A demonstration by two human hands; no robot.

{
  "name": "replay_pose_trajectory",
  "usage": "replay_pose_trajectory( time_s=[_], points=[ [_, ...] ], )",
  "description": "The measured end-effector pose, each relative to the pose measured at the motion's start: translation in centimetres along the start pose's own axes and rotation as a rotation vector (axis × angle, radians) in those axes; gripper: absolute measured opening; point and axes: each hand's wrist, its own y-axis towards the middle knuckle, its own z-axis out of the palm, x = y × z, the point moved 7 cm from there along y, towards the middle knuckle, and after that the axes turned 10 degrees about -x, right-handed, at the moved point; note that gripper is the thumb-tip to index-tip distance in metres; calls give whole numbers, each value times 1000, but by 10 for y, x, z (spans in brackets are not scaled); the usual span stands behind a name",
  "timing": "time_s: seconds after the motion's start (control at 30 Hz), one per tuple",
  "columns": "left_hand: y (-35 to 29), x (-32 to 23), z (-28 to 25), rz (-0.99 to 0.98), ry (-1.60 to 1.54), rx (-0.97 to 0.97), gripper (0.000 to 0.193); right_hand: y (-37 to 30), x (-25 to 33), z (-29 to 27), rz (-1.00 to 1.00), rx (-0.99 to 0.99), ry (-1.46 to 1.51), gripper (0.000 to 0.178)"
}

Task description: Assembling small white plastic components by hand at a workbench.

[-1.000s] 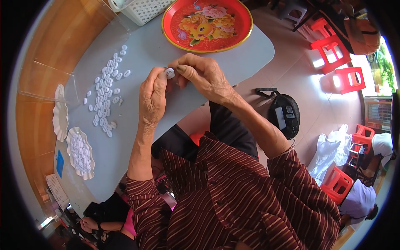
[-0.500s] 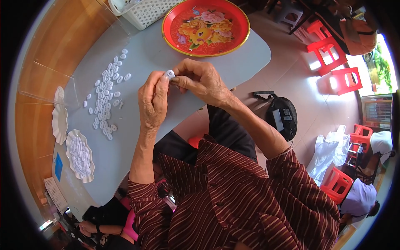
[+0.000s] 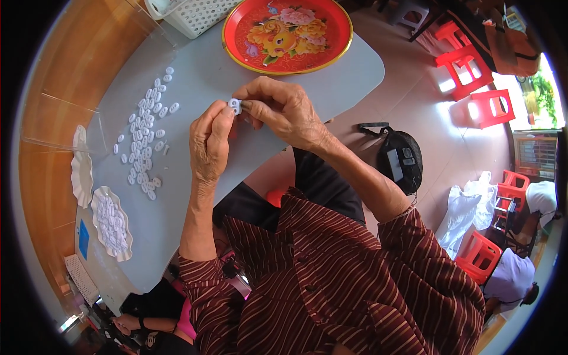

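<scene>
Above the table's near side, my left hand [image 3: 210,142] and my right hand [image 3: 283,111] meet around a small white two-holed plastic piece [image 3: 234,106], shaped like a cord lock. My left thumb and fingers pinch its left side; my right thumb and forefinger grip its right side. The holes face up toward me. To the left lies a loose scatter of white oval two-holed pieces [image 3: 142,139] on the grey table [image 3: 183,71]. A white wavy-edged dish [image 3: 125,255] at the lower left bears a heap of small white parts [image 3: 111,223].
A red flowered round tray [image 3: 288,66] sits at the table's far edge, beside a white perforated basket [image 3: 201,21]. Another wavy dish [image 3: 81,168] stands by the clear panel at left. A black backpack [image 3: 403,160] and red stools [image 3: 464,71] are on the floor at right.
Both hands have shifted slightly left with the piece between them. Its two-holed face now shows more fully. The table things appear a little further left and up as the view moved.
</scene>
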Motion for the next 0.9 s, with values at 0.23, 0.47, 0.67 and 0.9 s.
replay_pose_trajectory(
  time_s=[0.23, 0.47, 0.67, 0.9],
  points=[
    [2, 8, 0, -72, 0, 16, 27, -4, 5, 1, -15, -11, -44, 24],
    [0, 16, -2, -87, 46, 46, 28, -6, 3, 1, -65, -20, -119, 26],
    [-2, 11, -7, -33, 33, 58, 23, -6, 4, 4, -42, 18, -80, 23],
    [-1, 5, 3, 29, 55, 107, 22, -3, -3, -2, 85, 96, 49, 17]
  ],
)
